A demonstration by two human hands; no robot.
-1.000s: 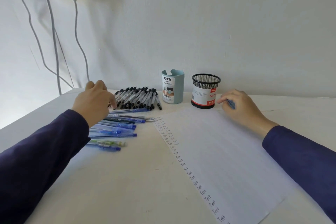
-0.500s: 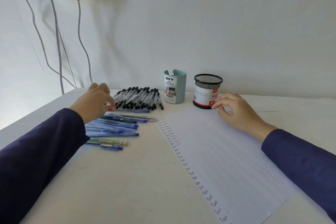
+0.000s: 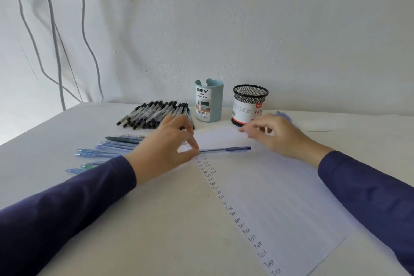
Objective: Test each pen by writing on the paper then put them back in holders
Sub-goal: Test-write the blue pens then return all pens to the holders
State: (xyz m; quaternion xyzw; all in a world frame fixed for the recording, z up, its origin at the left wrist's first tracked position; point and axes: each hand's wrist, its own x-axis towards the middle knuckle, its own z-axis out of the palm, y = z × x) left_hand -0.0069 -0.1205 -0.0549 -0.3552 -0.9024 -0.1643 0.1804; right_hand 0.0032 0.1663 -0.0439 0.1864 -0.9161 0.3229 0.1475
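The scene is lit softly and evenly, with the brightest light seen at the left edge of the table (image 3: 44, 141). Only faint shadows are cast. The right hand (image 3: 280, 134) is smeared by motion blur, and the cables (image 3: 53, 36) are bowed by wide-angle distortion.

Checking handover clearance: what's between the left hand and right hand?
Head view: a blue pen, pinched at one end by the left hand, points toward the right hand over the paper; nothing else lies between.
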